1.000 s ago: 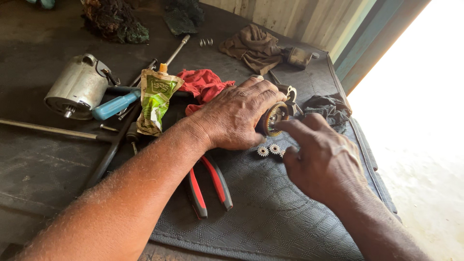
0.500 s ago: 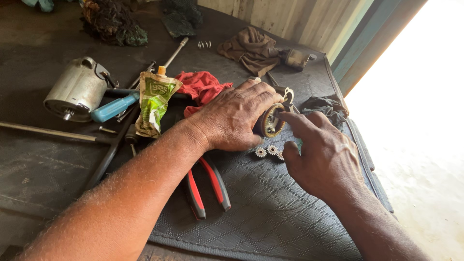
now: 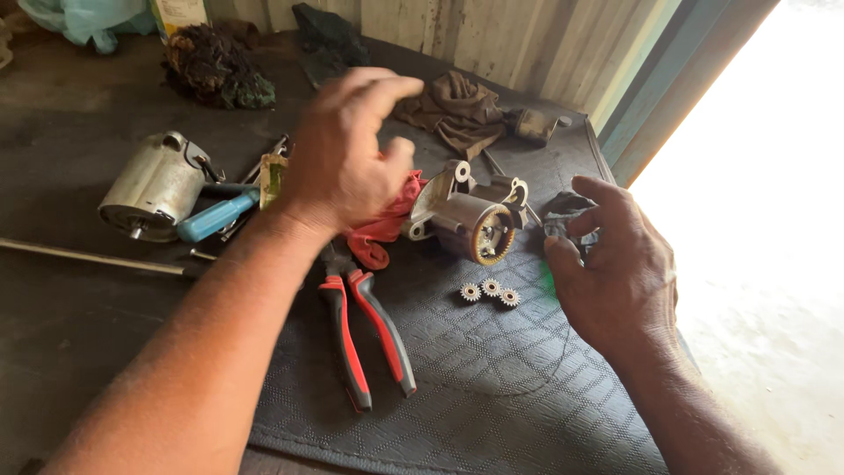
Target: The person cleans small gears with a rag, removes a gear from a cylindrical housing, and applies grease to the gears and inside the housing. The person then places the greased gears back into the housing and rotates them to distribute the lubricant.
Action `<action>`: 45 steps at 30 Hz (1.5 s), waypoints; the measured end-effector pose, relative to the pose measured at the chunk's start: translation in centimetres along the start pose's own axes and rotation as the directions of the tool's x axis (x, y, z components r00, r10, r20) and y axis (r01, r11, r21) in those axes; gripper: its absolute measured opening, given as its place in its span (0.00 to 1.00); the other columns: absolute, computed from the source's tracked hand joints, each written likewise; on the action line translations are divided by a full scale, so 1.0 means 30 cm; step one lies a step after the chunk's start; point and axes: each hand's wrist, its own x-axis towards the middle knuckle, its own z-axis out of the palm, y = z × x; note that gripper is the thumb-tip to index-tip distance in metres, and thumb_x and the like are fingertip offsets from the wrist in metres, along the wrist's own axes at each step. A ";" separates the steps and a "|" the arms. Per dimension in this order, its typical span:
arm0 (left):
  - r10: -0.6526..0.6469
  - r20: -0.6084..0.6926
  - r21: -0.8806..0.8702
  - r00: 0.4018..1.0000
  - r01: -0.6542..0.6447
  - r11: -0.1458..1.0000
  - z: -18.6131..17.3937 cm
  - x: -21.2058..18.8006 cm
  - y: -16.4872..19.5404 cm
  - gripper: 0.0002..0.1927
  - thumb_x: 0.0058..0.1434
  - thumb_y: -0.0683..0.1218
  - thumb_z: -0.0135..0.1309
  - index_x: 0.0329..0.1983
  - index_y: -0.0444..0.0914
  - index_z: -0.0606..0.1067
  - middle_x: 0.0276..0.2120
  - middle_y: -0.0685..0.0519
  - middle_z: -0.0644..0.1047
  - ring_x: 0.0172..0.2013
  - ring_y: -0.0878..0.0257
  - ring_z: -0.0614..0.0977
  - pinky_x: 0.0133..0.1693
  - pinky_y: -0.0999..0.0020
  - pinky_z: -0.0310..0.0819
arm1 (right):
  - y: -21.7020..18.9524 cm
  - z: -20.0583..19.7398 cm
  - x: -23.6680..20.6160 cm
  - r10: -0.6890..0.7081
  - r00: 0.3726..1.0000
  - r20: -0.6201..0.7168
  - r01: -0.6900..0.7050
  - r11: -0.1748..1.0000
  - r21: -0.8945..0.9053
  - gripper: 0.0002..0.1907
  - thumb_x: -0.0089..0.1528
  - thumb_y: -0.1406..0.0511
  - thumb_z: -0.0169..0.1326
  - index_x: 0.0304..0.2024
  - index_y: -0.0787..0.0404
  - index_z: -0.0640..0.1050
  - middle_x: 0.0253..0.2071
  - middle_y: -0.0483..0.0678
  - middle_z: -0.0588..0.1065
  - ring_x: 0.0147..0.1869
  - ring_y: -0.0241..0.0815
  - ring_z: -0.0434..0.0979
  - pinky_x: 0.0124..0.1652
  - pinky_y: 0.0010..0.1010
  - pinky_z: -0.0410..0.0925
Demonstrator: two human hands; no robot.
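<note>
— Hands are seen lifted off the gear housing (image 3: 470,220); half a second back it was gripped by the left hand (image 3: 347,154), now raised, empty, fingers loosely curled.

— And the right hand (image 3: 615,264)?

— Held open and empty just right of the housing, palm turned inward, nothing touched. The housing is thus left free on the dark mat (image 3: 492,396), toward its far edge, ring gear facing the camera.

— What lies around it?

— Three small gears (image 3: 490,291) are set just in front; red-handled pliers (image 3: 365,330) lie to the left, a red rag (image 3: 382,233) behind them, a motor body (image 3: 158,186) near the table's left edge.
</note>
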 end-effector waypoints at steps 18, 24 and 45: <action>-0.547 0.504 0.404 0.668 0.377 0.833 0.023 -0.032 -0.043 0.10 0.61 0.46 0.55 0.43 0.45 0.82 0.49 0.47 0.78 0.51 0.50 0.81 0.52 0.55 0.75 | 0.049 -0.003 0.036 0.048 0.995 -0.083 -0.038 0.993 0.115 0.35 0.57 0.68 0.64 0.66 0.56 0.68 0.40 0.45 0.78 0.32 0.35 0.78 0.36 0.33 0.72; -0.175 -0.297 0.106 0.939 0.215 0.971 -0.008 -0.004 -0.099 0.07 0.68 0.42 0.57 0.44 0.34 0.72 0.39 0.44 0.73 0.40 0.48 0.78 0.43 0.53 0.73 | 0.013 -0.029 0.039 -0.094 0.983 -0.157 0.146 0.920 0.364 0.30 0.63 0.66 0.60 0.68 0.62 0.68 0.56 0.50 0.76 0.49 0.33 0.79 0.43 0.30 0.77; 0.008 -0.224 -0.334 0.975 -0.084 0.939 -0.042 0.015 0.183 0.22 0.78 0.59 0.52 0.57 0.35 0.70 0.52 0.47 0.72 0.53 0.58 0.78 0.56 0.66 0.74 | -0.250 0.237 0.139 -0.520 0.747 0.413 -0.623 -0.333 0.708 0.17 0.74 0.62 0.47 0.60 0.67 0.73 0.56 0.50 0.76 0.61 0.41 0.77 0.65 0.35 0.69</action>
